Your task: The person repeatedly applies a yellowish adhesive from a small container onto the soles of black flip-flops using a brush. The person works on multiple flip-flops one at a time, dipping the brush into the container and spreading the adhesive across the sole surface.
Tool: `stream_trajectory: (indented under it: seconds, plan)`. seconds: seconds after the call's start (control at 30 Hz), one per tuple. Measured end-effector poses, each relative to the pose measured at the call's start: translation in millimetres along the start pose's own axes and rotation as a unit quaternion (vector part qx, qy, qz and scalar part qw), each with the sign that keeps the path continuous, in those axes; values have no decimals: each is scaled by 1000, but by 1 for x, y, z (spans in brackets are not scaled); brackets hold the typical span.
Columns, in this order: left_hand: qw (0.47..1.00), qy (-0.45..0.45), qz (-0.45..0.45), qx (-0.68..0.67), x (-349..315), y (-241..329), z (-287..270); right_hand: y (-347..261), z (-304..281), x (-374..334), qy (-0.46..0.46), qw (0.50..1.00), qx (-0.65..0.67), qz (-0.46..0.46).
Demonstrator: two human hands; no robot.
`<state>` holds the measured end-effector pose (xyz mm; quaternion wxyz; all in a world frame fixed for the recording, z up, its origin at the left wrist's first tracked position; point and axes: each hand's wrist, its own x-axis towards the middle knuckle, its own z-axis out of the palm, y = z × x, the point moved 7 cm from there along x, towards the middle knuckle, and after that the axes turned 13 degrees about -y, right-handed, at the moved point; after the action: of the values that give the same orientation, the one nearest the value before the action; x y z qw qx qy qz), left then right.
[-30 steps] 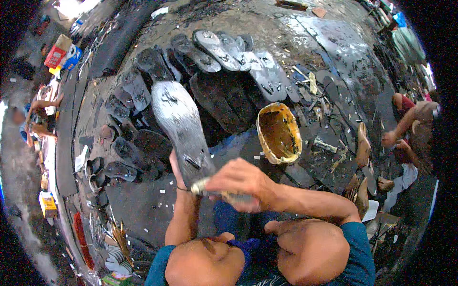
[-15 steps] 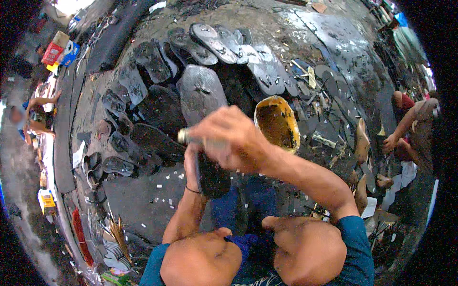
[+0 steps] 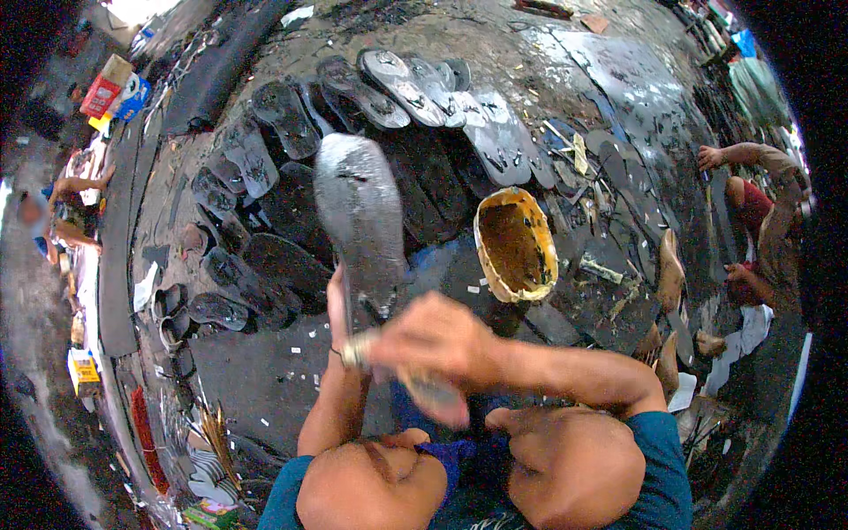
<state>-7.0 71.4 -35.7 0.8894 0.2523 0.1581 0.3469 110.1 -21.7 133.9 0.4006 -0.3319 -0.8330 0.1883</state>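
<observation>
My left hand [image 3: 336, 305] grips the edge of a long black sandal sole [image 3: 360, 208] and holds it up, its shiny, wet-looking face toward me. My right hand [image 3: 435, 340] is closed around a short brush [image 3: 358, 349], its pale end by the lower part of the sole; motion blurs it, so whether it touches is unclear. To the right of the sole stands a yellow cut-open container [image 3: 549, 234], its inside smeared with brown and dark residue. My left fingers are mostly hidden behind the sole.
Many dark sandal soles [image 3: 287, 124] lie in an arc beyond my hands. Scraps and strips [image 3: 605, 265] litter the floor at right, near brown shoe lasts [image 3: 670, 265]. Another person's arm [image 3: 755, 155] shows at far right, and someone sits at far left.
My right hand with the brush has moved down toward me along the sole. The sole has shifted slightly left. At far right, the other person has raised an arm.
</observation>
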Motion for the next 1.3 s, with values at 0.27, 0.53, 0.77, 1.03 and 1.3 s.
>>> stream_trajectory:
  seconds: [0.27, 0.53, 0.77, 1.03, 1.3]
  plan:
    - [979, 181, -44, -81, -15, -10, 56, 113, -78, -8, 223, 957, -81, 164]
    - [996, 80, -5, -36, 4, -16, 27, 18, -16, -7, -38, 998, -49, 17]
    - [972, 190, 133, 33, -9, 52, -46, -12, -5, 27, -143, 989, 28, 7]
    - [953, 168, 166, -191, -112, 62, -20, 35, -15, -98, -22, 913, 74, 400]
    - [921, 174, 320, -138, -164, 129, -153, 45, -29, -171, 18, 881, 37, 472]
